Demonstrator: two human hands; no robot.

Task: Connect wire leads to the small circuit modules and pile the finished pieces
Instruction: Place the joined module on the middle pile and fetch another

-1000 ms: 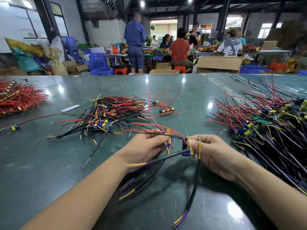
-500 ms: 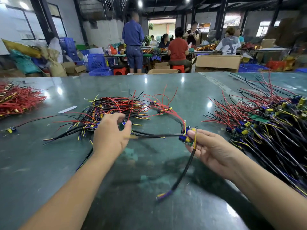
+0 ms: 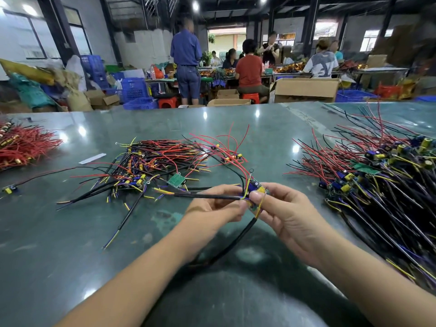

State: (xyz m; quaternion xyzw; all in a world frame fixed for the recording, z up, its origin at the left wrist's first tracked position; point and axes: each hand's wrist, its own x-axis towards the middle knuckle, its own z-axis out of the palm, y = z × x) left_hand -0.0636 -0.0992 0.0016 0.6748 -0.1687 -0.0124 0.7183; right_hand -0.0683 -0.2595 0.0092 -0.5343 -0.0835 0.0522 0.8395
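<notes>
Green module (image 3: 256, 190) x1, pinched btwn 2 hands: left (image 3: 213, 204), right (image 3: 289, 213).

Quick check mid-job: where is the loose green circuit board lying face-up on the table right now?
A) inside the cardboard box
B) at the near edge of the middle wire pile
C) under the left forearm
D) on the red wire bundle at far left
B: the flat green circuit board lies at the near right edge of the middle pile of red and black wired modules, just beyond the hands.
</notes>
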